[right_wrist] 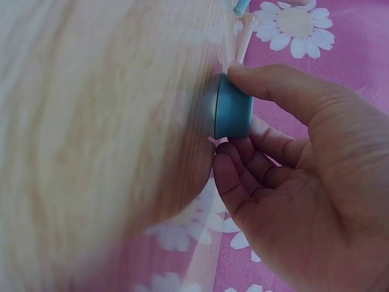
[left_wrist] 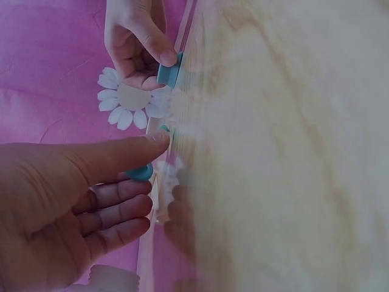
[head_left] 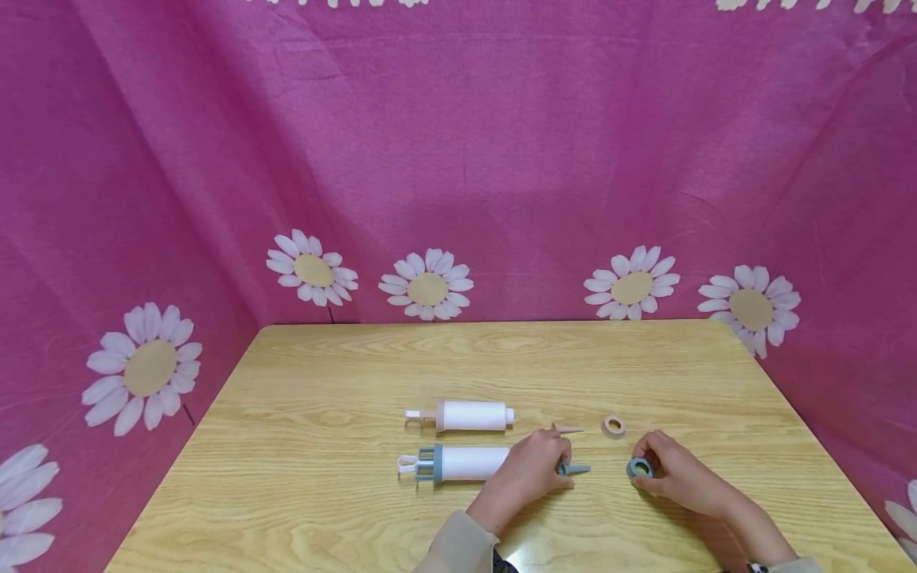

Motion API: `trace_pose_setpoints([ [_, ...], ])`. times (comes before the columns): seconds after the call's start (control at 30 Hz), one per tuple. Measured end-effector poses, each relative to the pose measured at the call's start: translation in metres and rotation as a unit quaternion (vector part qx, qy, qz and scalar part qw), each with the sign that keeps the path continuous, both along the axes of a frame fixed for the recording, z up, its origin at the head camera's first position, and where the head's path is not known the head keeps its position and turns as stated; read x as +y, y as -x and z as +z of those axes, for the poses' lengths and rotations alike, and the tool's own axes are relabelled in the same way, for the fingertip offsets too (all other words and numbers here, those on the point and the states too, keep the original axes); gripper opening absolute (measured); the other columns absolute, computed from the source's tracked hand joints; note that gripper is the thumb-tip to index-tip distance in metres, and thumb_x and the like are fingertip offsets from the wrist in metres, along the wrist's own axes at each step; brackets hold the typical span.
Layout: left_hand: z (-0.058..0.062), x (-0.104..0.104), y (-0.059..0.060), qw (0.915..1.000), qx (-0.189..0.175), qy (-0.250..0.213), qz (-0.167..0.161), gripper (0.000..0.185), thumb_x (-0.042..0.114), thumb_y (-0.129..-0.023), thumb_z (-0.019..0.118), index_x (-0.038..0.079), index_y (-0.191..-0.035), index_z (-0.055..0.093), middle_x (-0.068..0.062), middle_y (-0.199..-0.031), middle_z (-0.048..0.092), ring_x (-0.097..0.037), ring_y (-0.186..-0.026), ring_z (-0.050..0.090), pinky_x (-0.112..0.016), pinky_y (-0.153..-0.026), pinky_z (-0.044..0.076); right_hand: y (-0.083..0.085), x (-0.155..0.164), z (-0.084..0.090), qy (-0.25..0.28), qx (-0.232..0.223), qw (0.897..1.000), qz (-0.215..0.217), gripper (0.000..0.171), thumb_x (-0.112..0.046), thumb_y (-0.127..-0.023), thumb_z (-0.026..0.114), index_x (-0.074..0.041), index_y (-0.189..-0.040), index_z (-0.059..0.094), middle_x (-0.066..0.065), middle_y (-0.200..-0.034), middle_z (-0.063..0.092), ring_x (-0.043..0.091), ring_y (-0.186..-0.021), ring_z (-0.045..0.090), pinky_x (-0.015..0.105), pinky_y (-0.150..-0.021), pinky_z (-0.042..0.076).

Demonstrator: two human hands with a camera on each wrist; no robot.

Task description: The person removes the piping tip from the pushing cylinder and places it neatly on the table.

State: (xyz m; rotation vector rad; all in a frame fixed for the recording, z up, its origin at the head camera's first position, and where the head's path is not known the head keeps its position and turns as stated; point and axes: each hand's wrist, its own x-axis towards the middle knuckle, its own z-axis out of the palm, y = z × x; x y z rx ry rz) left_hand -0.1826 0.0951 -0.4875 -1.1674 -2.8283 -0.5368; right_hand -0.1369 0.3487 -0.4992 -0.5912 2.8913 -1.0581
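Two hands are working on the worktop (head_left: 322, 382).
The right hand (head_left: 677, 473) is pinching a blue ring (head_left: 639, 468); the left hand (head_left: 533, 461), fingers loose, is touching a blue tip (head_left: 576, 469).

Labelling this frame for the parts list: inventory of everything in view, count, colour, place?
white syringe tube: 1, white with pale plunger loop, table centre, far row.
blue-collared syringe tube: 1, white with blue collar, near row, by the left hand.
blue nozzle tip: 1, blue, at left fingertips.
pink nozzle tip: 1, pale pink, beyond the left hand.
pink ring: 1, pale pink, right of the pink tip.
blue ring: 1, blue, pinched by the right hand.
table: 1, light wood.
backdrop: 1, pink with daisies.
left hand: 1, at the blue tip.
right hand: 1, pinching the blue ring.
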Motion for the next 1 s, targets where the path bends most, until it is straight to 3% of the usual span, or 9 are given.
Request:
trace_pose_setpoints([
  [0.37, -0.002, -0.001, 0.000, 0.9999, 0.007, 0.012, 0.004, 0.030, 0.033, -0.071, 0.087, 0.017, -0.073, 0.062, 0.010, -0.073, 0.057, -0.001, -0.067, 0.045, -0.013, -0.056, 0.037, 0.002, -0.001, 0.000, -0.002, 0.008, 1.000, 0.005, 0.031, -0.009, -0.079, 0.079, -0.004, -0.094, 0.052, 0.001, -0.089, 0.046, -0.006, -0.079, 0.041, 0.017, -0.062, 0.041],
  [0.53, -0.004, -0.003, 0.001, 1.0000, -0.004, 0.000, 0.007, 0.030, 0.033, -0.071, 0.087, 0.017, -0.076, 0.062, 0.010, -0.075, 0.058, -0.001, -0.069, 0.046, -0.012, -0.057, 0.037, 0.003, -0.002, 0.003, 0.012, -0.031, 0.999, -0.018, 0.030, -0.018, -0.085, 0.076, -0.002, -0.099, 0.054, 0.004, -0.092, 0.049, -0.004, -0.080, 0.043, 0.017, -0.064, 0.042],
  [0.63, -0.006, -0.005, 0.001, 0.9998, 0.010, -0.015, 0.004, 0.030, 0.036, -0.073, 0.086, 0.016, -0.082, 0.066, 0.009, -0.082, 0.061, 0.000, -0.072, 0.050, -0.010, -0.059, 0.039, 0.003, -0.004, 0.005, -0.003, 0.011, 0.998, -0.059, 0.027, -0.018, -0.086, 0.075, -0.003, -0.099, 0.056, 0.004, -0.092, 0.052, -0.002, -0.081, 0.043, 0.018, -0.066, 0.043],
  [0.77, -0.005, -0.006, -0.001, 0.9960, 0.071, -0.054, -0.008, 0.034, 0.042, -0.079, 0.079, 0.014, -0.096, 0.069, 0.007, -0.093, 0.066, -0.002, -0.081, 0.057, -0.006, -0.068, 0.046, 0.003, -0.008, 0.008, -0.023, 0.133, 0.986, -0.098, 0.024, -0.008, -0.082, 0.076, -0.002, -0.096, 0.057, 0.002, -0.089, 0.052, 0.000, -0.081, 0.041, 0.021, -0.065, 0.042],
  [0.87, -0.003, -0.009, -0.001, 0.9869, 0.129, -0.097, 0.000, 0.036, 0.041, -0.083, 0.076, 0.013, -0.106, 0.069, 0.005, -0.101, 0.068, -0.005, -0.090, 0.062, -0.008, -0.079, 0.050, 0.005, -0.015, 0.011, -0.024, 0.202, 0.974, -0.105, 0.025, -0.002, -0.081, 0.076, -0.001, -0.096, 0.057, 0.002, -0.090, 0.053, 0.006, -0.083, 0.043, 0.021, -0.068, 0.042],
  [1.0, 0.001, -0.015, 0.002, 0.9682, 0.198, -0.148, 0.037, 0.041, 0.035, -0.084, 0.076, 0.012, -0.117, 0.066, 0.000, -0.119, 0.068, -0.012, -0.109, 0.064, -0.021, -0.097, 0.052, 0.010, -0.032, 0.019, -0.019, 0.224, 0.966, -0.128, 0.023, -0.003, -0.084, 0.073, 0.000, -0.101, 0.056, 0.010, -0.101, 0.057, 0.019, -0.098, 0.048, 0.031, -0.081, 0.042],
])
